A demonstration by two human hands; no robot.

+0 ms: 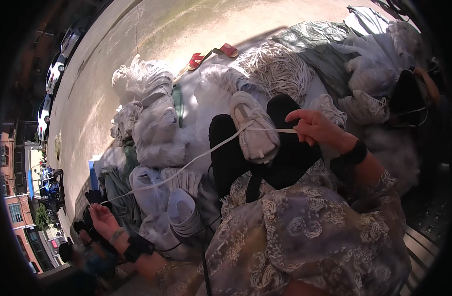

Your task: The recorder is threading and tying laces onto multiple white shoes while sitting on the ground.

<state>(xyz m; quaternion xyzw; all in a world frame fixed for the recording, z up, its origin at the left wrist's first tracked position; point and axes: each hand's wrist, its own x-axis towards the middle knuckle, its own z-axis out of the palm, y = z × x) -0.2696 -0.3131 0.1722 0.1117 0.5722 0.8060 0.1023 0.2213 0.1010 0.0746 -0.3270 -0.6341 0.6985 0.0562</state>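
Observation:
A white lace-up shoe (253, 140) rests between my dark-clad knees, its toe pointing toward me. Its white shoelace (198, 157) is crossed over the tongue and drawn out to both sides. Far out at the lower left, my left hand (104, 221) pinches one long end, which runs nearly straight from the shoe. To the right of the shoe, my right hand (314, 128) grips the much shorter other end, its index finger stretched out. Both wrists wear black bands.
White plastic bags of laces (159, 130) lie at the left, near nested white pieces (181, 212). Beyond the shoe are a heap of loose laces (277, 69) and red sandals (199, 60). Green cloth (319, 47) spreads farther right. Another person's arm (428, 81) shows at the right edge.

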